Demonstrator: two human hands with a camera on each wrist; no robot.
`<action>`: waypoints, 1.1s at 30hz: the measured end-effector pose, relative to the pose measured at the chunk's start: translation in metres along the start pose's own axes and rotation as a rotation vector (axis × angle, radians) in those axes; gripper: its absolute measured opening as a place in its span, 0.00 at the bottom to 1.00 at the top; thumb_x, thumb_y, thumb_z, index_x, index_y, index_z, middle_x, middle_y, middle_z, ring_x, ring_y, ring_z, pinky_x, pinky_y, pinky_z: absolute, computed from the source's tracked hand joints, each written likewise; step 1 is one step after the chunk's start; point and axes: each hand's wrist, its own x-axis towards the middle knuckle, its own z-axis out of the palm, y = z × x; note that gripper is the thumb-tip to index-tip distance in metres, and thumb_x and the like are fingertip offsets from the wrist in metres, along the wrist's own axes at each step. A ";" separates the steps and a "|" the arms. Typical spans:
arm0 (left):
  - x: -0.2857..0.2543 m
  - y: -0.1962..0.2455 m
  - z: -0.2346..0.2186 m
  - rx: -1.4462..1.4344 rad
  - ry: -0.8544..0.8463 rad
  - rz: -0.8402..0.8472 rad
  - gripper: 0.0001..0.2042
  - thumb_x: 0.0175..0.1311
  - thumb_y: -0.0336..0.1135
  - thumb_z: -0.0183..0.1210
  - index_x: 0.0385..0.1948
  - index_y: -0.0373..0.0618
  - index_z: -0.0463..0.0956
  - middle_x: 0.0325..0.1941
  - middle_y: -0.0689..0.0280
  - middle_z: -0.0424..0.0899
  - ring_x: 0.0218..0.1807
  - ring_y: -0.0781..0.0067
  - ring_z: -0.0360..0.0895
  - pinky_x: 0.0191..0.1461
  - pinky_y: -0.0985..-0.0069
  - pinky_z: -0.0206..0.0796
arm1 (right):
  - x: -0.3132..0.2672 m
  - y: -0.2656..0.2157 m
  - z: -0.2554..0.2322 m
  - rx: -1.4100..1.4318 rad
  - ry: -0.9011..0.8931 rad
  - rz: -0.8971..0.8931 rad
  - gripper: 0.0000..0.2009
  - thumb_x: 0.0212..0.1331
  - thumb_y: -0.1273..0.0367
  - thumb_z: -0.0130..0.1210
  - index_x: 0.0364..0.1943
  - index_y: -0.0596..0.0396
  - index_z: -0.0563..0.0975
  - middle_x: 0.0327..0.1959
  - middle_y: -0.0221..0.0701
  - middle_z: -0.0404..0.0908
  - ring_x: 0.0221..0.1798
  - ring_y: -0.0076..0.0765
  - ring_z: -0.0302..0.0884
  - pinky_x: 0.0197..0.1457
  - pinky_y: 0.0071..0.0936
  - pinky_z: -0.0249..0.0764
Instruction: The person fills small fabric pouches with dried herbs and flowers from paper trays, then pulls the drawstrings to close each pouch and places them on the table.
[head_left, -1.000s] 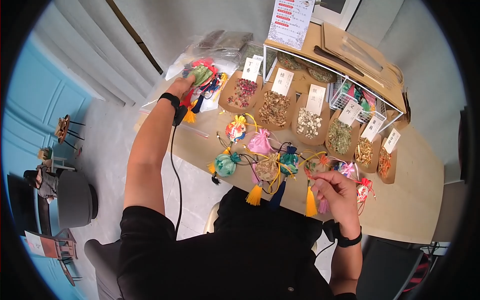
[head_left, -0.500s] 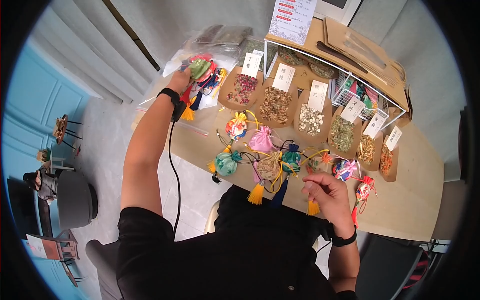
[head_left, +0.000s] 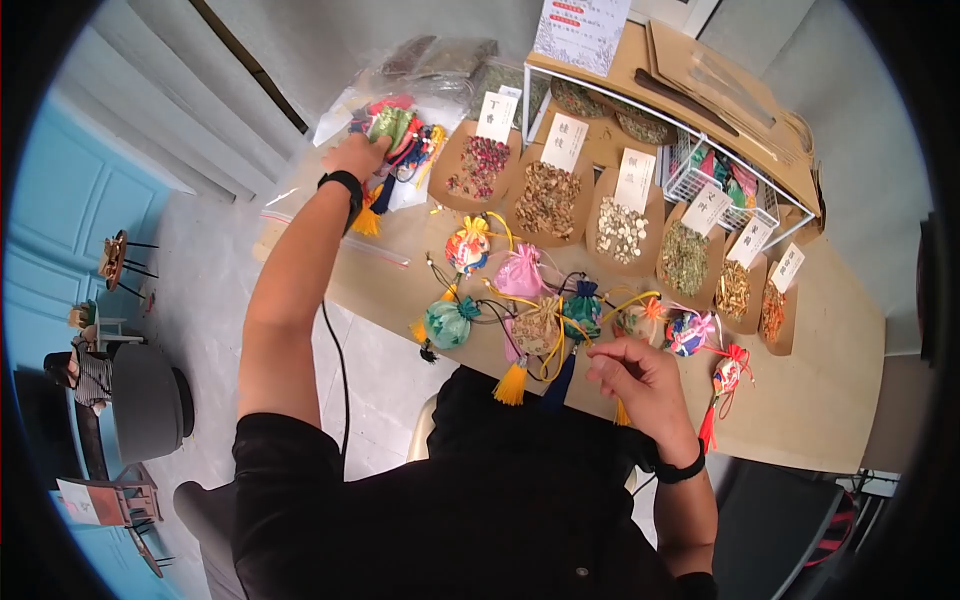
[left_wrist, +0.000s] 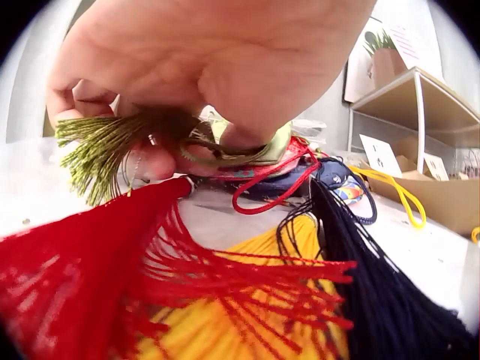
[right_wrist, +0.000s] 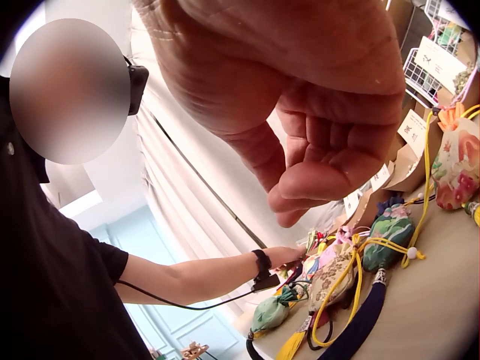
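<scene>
My left hand [head_left: 352, 157] grips a green drawstring sachet [head_left: 393, 125] on the pile at the table's back left. In the left wrist view its olive-green tassel [left_wrist: 94, 154] sticks out under my curled fingers. Below hang a red tassel [left_wrist: 75, 262], a yellow tassel [left_wrist: 240, 300] and a navy tassel [left_wrist: 360, 255]. My right hand [head_left: 645, 388] hovers at the near table edge, fingers loosely curled with nothing between them. Closest to it are a green-and-navy sachet [head_left: 582, 313] and a cream floral sachet [head_left: 640, 320], whose yellow tassel is partly hidden.
More finished sachets lie along the front: teal [head_left: 450, 322], pink [head_left: 520, 272], beige [head_left: 537, 328], blue-pink [head_left: 688, 333], red-white [head_left: 728, 374]. Behind them, labelled paper trays hold dried herbs [head_left: 548, 200]. A white-framed shelf [head_left: 610, 85] and a wire basket [head_left: 690, 180] stand behind.
My right hand has drawn left, away from the cream floral sachet. The left hand stays at the pile, its fingers now reaching further under the green sachet. The head view has shifted slightly.
</scene>
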 end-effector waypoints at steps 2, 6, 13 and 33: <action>-0.022 0.011 -0.015 0.161 0.007 0.034 0.36 0.65 0.69 0.53 0.63 0.50 0.81 0.68 0.52 0.82 0.71 0.46 0.76 0.75 0.54 0.61 | 0.003 -0.001 0.001 -0.031 0.025 -0.018 0.07 0.71 0.72 0.62 0.48 0.60 0.85 0.33 0.26 0.86 0.33 0.17 0.80 0.37 0.19 0.75; -0.018 0.010 0.001 0.233 0.444 0.134 0.33 0.63 0.64 0.57 0.62 0.48 0.78 0.64 0.47 0.79 0.65 0.38 0.78 0.71 0.49 0.65 | 0.006 0.003 0.001 -0.159 0.069 -0.047 0.09 0.70 0.71 0.63 0.49 0.62 0.84 0.32 0.28 0.86 0.34 0.19 0.80 0.38 0.22 0.76; 0.022 0.023 0.019 -0.053 0.174 0.388 0.30 0.69 0.57 0.54 0.64 0.44 0.69 0.68 0.41 0.75 0.67 0.36 0.77 0.68 0.49 0.69 | 0.018 0.018 0.015 -0.329 0.142 -0.185 0.10 0.67 0.72 0.64 0.47 0.62 0.83 0.34 0.36 0.87 0.32 0.33 0.85 0.38 0.30 0.79; -0.357 0.068 0.025 -0.341 0.068 0.943 0.21 0.46 0.37 0.73 0.41 0.43 0.74 0.36 0.58 0.79 0.37 0.52 0.82 0.40 0.58 0.73 | 0.087 0.026 0.038 -0.773 0.136 -0.350 0.06 0.63 0.67 0.61 0.39 0.55 0.80 0.31 0.41 0.85 0.38 0.54 0.85 0.42 0.49 0.79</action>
